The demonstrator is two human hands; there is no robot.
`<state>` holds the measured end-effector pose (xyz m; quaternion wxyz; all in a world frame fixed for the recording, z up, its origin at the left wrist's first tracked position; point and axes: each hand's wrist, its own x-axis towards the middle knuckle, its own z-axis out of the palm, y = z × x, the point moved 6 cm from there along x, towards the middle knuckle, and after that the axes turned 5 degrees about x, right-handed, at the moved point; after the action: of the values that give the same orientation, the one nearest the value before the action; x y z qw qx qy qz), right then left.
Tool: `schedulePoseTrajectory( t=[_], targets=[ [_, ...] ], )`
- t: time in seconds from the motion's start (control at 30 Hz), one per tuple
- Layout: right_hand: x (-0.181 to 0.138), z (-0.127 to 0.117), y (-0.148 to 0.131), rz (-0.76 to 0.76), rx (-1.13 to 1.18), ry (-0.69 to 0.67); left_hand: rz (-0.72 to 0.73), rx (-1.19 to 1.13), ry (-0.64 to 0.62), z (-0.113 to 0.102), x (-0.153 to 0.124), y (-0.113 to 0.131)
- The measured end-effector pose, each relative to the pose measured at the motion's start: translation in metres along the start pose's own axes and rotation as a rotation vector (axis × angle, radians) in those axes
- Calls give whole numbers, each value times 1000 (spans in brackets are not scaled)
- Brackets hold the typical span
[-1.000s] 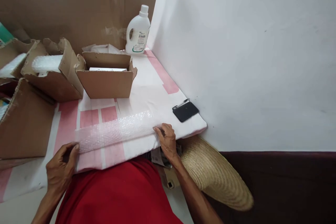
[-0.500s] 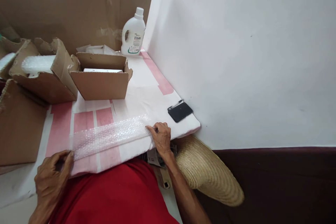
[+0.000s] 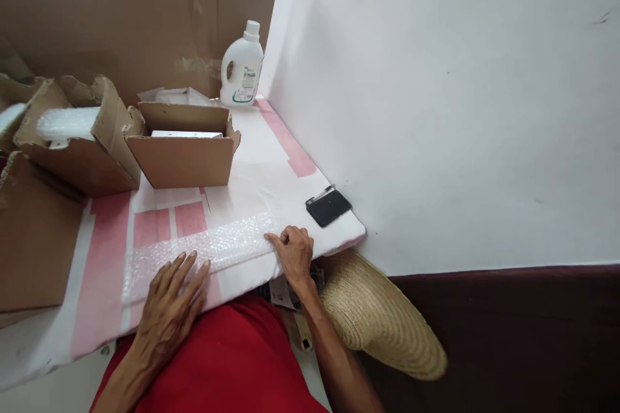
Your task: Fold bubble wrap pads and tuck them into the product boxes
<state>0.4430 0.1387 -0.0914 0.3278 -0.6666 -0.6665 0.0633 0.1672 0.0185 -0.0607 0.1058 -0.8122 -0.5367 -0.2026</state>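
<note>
A long, clear strip of bubble wrap (image 3: 227, 240) lies along the near edge of the table (image 3: 252, 161). My left hand (image 3: 172, 300) rests on its left part, fingers stretched out and slightly apart, palm down. At the strip's right end, my right hand (image 3: 293, 253) is closed, with the thumb pointing left along the plastic and the fingers curled at the edge. Part of the strip is hidden under my left fingers.
Several cardboard boxes (image 3: 181, 161) stand at the left, some holding bubble-wrapped items. A white bottle (image 3: 243, 71) stands at the back by a cardboard panel (image 3: 121, 13). A black phone-like object (image 3: 329, 208) lies near the right corner. A straw hat (image 3: 378, 316) hangs below, beside the wall (image 3: 460, 110).
My left hand has let go of the strip's left end and moved right, opening flat onto the bubble wrap. My right hand stays at the right end.
</note>
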Motion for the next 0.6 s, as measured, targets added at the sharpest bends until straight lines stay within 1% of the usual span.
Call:
schedulePoseTrajectory(
  t=[0.1, 0.17, 0.23, 0.27, 0.3, 0.33, 0.4, 0.43, 0.47, 0.5, 0.53, 0.6],
  targets=[
    [3, -1, 3, 31, -10, 1, 30, 65, -55, 19, -2, 2],
    [4, -6, -3, 47, 10, 48, 23, 80, -72, 25, -6, -1],
    [-1, -12, -23, 6, 41, 130, 10, 82, -86, 28, -10, -3],
    [-7, -13, -39, -60, 63, 148, 1, 83, -91, 29, -11, -4],
    [-16, -10, -60, -170, 93, 130, -7, 84, -97, 30, -11, -4],
    [-26, -4, -84, -311, 128, 70, -7, 82, -91, 30, -12, -5],
    [-55, 15, -130, -635, 205, -156, 23, 70, -53, 30, -13, -4],
    [-69, 25, -145, -737, 212, -269, 48, 62, -29, 30, -13, -4],
    [-79, 34, -153, -792, 206, -356, 70, 57, -13, 29, -13, -3],
    [-84, 40, -154, -797, 186, -414, 82, 56, -13, 29, -13, -3],
    [-84, 44, -147, -763, 157, -445, 77, 60, -28, 30, -12, -3],
    [-72, 43, -118, -643, 92, -455, 32, 70, -83, 30, -9, -4]
  ],
)
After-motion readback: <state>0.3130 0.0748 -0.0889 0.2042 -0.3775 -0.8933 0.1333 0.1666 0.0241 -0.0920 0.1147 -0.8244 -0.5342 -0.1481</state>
